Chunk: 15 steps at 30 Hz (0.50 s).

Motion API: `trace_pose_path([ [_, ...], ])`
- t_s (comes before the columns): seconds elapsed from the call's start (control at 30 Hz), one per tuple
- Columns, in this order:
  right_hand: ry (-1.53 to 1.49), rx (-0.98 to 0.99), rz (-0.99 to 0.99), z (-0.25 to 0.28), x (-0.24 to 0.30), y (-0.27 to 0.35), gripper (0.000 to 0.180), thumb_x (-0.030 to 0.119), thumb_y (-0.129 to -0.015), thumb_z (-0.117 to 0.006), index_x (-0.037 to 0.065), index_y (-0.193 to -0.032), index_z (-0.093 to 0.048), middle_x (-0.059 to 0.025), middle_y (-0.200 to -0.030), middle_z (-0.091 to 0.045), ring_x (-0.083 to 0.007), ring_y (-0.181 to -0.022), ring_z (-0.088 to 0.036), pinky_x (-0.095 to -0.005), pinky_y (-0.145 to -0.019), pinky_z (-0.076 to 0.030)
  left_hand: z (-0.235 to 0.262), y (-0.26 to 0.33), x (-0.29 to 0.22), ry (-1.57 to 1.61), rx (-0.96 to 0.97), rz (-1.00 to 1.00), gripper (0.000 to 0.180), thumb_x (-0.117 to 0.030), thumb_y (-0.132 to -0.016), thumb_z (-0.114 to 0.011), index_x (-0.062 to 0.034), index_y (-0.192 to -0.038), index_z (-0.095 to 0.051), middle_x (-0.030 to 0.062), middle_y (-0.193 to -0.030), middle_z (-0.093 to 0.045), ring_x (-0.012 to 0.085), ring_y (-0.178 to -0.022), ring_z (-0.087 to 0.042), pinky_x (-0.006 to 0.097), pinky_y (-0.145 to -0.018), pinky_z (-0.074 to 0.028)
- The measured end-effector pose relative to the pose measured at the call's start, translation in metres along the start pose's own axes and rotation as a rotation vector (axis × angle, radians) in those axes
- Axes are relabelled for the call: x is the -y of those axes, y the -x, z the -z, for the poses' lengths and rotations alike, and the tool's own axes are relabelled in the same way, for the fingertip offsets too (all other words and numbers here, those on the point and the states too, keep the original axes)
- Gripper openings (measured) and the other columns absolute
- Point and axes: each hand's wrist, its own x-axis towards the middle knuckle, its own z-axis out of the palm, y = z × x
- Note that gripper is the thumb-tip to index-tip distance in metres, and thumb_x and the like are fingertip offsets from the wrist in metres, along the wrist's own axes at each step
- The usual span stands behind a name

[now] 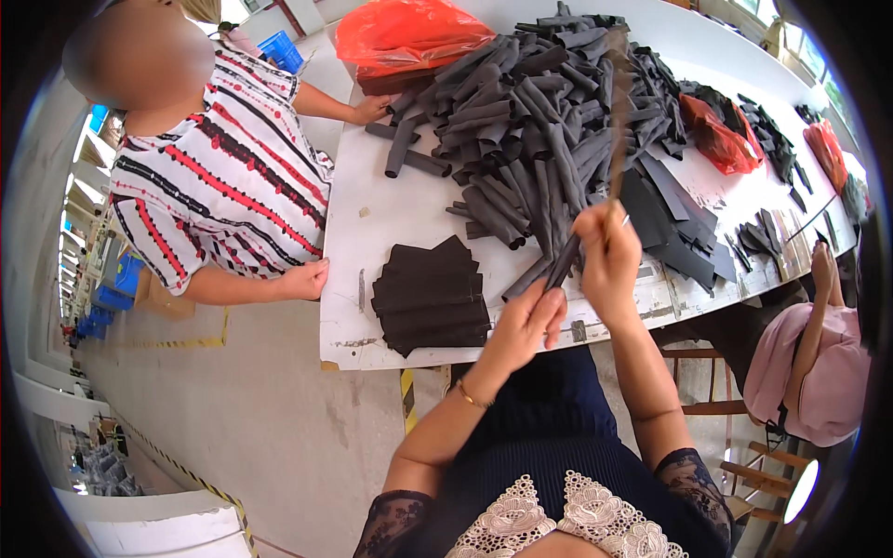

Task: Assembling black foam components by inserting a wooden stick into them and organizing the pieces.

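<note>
My left hand (532, 321) is closed around the lower end of a narrow dark fabric tube (564, 262), just over the table's front edge. Beside it, slightly farther off, my right hand (609, 253) grips a long thin brownish stick (619, 121), which points away across the table. The stick's far part is blurred. Whether the tube and the stick touch is hidden by my fingers. Beyond both hands lies a large heap of dark grey rolled tubes (530, 121). Left of my left hand, a fanned stack of flat black pieces (433, 299) rests on the tabletop.
The white table (349, 214) carries a red plastic bag (409, 37) at the far left and another red bag (721, 135) to the right. Flat dark sheets (674, 223) lie right of the heap. A person (223, 177) stands at left; another person (809, 363) sits at right.
</note>
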Motion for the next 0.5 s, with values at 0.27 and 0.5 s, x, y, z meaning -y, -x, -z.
trace_pose_path([
  [0.27, -0.36, 0.06, -0.673, 0.038, -0.023, -0.055, 0.028, 0.025, -0.102, -0.056, 0.001, -0.087, -0.059, 0.0052, -0.071, -0.047, -0.0042, -0.065, -0.04, -0.0224, -0.058, -0.033, -0.02, 0.052, 0.024, -0.269, -0.069, -0.1, 0.035, -0.022, -0.107, -0.035, 0.0, -0.087, -0.055, 0.0075, -0.065, -0.057, 0.0146, -0.065, -0.058, 0.027, -0.07, -0.046],
  [0.5, -0.293, 0.546, -0.416, 0.017, 0.001, -0.023, 0.023, 0.022, -0.1, -0.058, 0.0, -0.091, -0.059, 0.0041, -0.076, -0.05, -0.0038, -0.07, -0.043, -0.0217, -0.062, -0.037, 0.02, -0.026, -0.034, -0.335, -0.2, -0.438, 0.018, -0.008, -0.089, -0.071, 0.0013, -0.102, -0.062, 0.0035, -0.091, -0.064, 0.0085, -0.083, -0.06, 0.021, -0.067, -0.048],
])
